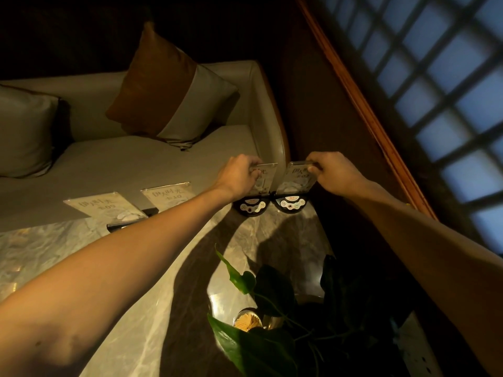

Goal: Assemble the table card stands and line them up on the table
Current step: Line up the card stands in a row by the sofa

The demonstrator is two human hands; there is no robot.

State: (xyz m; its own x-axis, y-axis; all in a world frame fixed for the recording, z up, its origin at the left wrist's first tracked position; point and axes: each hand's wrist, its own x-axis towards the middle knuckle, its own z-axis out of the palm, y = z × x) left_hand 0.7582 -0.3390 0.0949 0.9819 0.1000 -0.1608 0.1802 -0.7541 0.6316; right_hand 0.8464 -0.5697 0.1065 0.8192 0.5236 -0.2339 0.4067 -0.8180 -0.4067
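Note:
Several table card stands line the far edge of the marble table (130, 268). Each is a clear acrylic card on a black base. My left hand (239, 176) grips the top of one upright card (265, 176) set in its black base (251, 207). My right hand (336, 170) pinches the top edge of the neighbouring card (296, 180), which stands on a second black base (291, 204). The two bases touch side by side. Further left stand a card marked 10 (167, 195) and a card marked 09 (100, 208), both tilted back; my left forearm hides part of their bases.
A potted plant (272, 308) with large green leaves sits near the table's front right, beside a round toothpick holder (247, 321). Behind the table is a beige sofa (136, 161) with cushions (174, 91). A wooden frame and latticed window (435, 85) run along the right.

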